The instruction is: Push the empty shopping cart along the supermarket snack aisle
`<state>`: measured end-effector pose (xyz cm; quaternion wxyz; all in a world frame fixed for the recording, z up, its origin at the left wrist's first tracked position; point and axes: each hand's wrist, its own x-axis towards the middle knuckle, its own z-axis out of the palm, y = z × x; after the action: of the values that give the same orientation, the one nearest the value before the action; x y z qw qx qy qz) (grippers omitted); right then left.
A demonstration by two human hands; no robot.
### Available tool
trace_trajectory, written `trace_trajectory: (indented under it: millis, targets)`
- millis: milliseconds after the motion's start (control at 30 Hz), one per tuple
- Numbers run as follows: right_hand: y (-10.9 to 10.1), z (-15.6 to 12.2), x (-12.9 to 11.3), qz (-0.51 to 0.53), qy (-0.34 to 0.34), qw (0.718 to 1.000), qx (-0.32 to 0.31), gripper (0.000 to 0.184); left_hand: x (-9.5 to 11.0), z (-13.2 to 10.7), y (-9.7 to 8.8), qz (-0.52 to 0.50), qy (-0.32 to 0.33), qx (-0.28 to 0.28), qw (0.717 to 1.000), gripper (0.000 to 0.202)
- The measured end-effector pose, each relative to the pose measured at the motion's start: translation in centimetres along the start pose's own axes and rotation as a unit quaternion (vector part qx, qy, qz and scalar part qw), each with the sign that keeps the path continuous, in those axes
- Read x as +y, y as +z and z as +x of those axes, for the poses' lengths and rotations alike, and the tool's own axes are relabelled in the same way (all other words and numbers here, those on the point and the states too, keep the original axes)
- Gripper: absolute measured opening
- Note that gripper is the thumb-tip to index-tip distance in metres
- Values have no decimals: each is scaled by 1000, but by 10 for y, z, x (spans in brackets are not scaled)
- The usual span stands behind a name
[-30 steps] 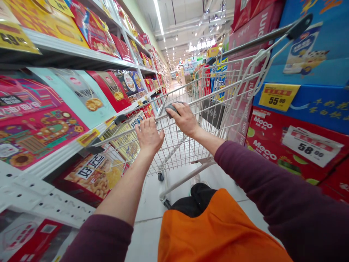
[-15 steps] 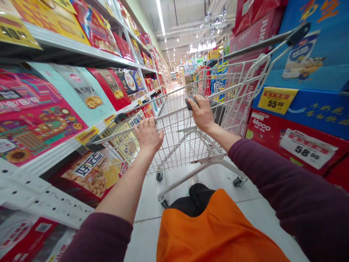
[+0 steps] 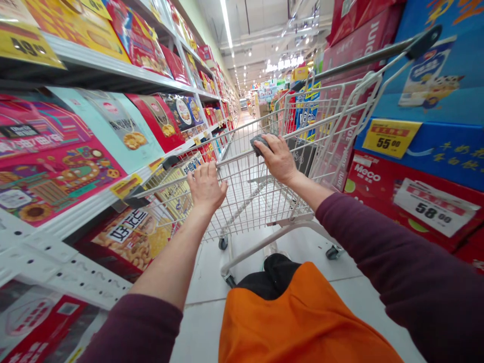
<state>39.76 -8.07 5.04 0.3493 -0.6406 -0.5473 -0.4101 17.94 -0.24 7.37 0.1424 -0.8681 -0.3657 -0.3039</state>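
A wire shopping cart (image 3: 264,196) stands in a shop aisle right in front of me, its dark handle bar (image 3: 370,55) at the far upper right. My left hand (image 3: 206,187) is closed over the cart's near top rail. My right hand (image 3: 279,160) presses a small grey cloth (image 3: 258,142) onto a higher rail of the cart, fingers curled over it. Both arms wear dark purple sleeves, and an orange apron (image 3: 298,317) shows below.
Shelves (image 3: 113,65) of biscuit boxes run along the left, close to the cart. On the right stand stacked red and blue cartons (image 3: 423,166) with yellow and white price tags. A pale tiled floor (image 3: 206,267) lies under the cart, and the aisle runs on ahead.
My right hand slid the grey cloth to the right and up along the cart's rail, then back a little to the left. My left hand kept its hold on the rail.
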Motion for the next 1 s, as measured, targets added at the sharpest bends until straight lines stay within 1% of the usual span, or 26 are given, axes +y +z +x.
trace_trajectory:
  millis: [67, 133, 200, 267, 367, 500, 600, 700, 767, 833, 1000]
  targets:
    - [-8, -2, 17, 1, 15, 1000, 10, 48, -3, 0, 2, -6, -11, 10, 1000, 60]
    - [-13, -3, 29, 3, 28, 999, 20, 49, -6, -1, 3, -6, -19, 16, 1000, 60]
    - [-16, -3, 35, 7, 39, 999, 32, 49, -7, -2, 5, -4, -20, 17, 1000, 60]
    - [-15, -3, 32, 10, 49, 998, 42, 50, -7, -3, 5, -5, -22, 16, 1000, 61]
    - [-8, -1, 17, 12, 53, 998, 38, 51, -6, -3, 5, -3, -26, 13, 1000, 61]
    - [5, 3, -16, 8, 25, 1000, 5, 47, -6, -3, 4, 10, -24, 5, 1000, 62]
    - [14, 5, -37, 3, 8, 1000, -11, 46, -9, -3, 5, 19, -19, 10, 1000, 62]
    - [17, 7, -43, 6, -11, 1000, -21, 47, -10, -3, 5, 24, -13, 18, 999, 60]
    - [15, 6, -35, 9, -23, 999, -21, 47, -11, -3, 5, 21, -18, 19, 999, 59]
    - [10, 5, -20, 8, -24, 1000, -15, 48, -11, -4, 4, 14, -28, 21, 999, 60]
    - [-7, 1, 21, 4, 9, 1000, 5, 48, -11, -6, 7, -4, -35, 33, 999, 64]
